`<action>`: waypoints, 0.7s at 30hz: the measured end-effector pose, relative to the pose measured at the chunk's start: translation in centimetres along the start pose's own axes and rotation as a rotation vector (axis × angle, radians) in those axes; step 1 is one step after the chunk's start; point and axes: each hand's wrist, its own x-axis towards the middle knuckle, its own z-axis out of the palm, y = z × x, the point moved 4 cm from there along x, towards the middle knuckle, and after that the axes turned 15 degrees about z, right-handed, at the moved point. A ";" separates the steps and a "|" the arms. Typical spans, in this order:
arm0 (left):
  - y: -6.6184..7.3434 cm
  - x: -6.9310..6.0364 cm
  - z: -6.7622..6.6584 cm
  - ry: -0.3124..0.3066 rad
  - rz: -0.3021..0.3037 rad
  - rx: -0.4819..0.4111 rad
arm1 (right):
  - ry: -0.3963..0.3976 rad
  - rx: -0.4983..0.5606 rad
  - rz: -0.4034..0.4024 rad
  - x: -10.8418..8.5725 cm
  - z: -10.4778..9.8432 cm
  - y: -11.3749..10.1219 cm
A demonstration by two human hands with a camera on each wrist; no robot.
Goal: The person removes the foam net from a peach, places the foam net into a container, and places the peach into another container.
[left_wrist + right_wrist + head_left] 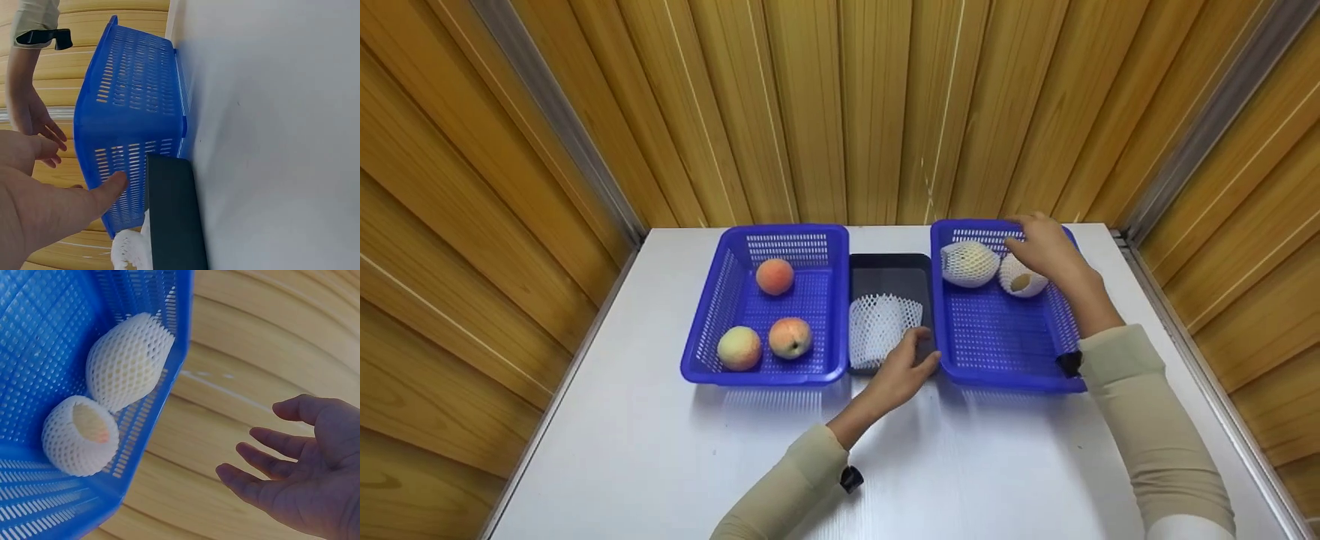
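Observation:
My right hand (1044, 244), its fingers spread and holding nothing, is over the back right corner of the right blue basket (997, 381). Two peaches in white foam nets lie at that basket's back: one (969, 264) at the left, the other (1021, 277) just below my hand with some fruit showing through its net. The right wrist view shows the two netted peaches (128, 363) (81, 436) side by side, apart from my hand (315, 467). My left hand (896, 371), fingers parted and empty, hovers by the front right of the black tray (889, 264), beside white foam nets (881, 326).
To the left, another blue basket (840, 300) holds three bare peaches (775, 277) (739, 348) (790, 338). The black tray stands between the baskets on a white table (622, 450). Wood-patterned walls (870, 112) enclose the back and sides.

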 end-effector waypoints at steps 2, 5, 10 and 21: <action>-0.2 0.4 0.3 0.029 0.004 -0.032 | -0.002 0.003 0.012 0.4 -0.2 0.5; -0.4 1.1 0.7 0.056 0.014 -0.083 | -0.006 0.008 0.024 0.9 -0.7 1.1; -0.5 1.7 1.4 0.075 0.006 -0.170 | -0.011 0.013 0.038 1.0 -0.7 1.7; -1.2 1.0 2.6 0.097 -0.047 -0.277 | -0.044 0.035 0.047 1.2 1.0 2.1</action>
